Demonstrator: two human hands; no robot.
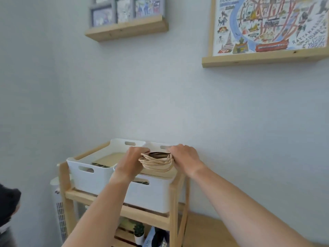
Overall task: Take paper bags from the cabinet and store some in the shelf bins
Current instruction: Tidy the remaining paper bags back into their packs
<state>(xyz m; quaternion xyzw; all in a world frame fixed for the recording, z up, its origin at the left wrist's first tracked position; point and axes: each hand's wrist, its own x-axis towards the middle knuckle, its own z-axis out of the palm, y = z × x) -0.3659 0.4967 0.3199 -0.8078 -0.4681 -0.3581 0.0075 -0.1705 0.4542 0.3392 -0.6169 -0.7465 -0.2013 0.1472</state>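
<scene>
Two bare arms reach out to a small wooden shelf (175, 196) that stands against a pale wall. On its top level sit two white bins side by side. The left bin (89, 172) has something flat and tan inside it. The right bin (151, 195) is partly hidden by the arms.

Both hands hold a stack of folded brown paper bags (157, 162) right over the right bin. The left hand (132, 162) grips the left end of the stack, with its fingers curled around it. The right hand (184, 157) grips the right end the same way. The stack bends down a little in the middle, and the bags' edges fan out at the near side. The bottom of the stack is touching or just above the bin's top; I cannot tell which.

Lower down in the shelf stands a little green plant in a white pot (139, 233). High on the wall, two wooden ledges hold pictures, and the right one shows a colourful map (270, 24).
</scene>
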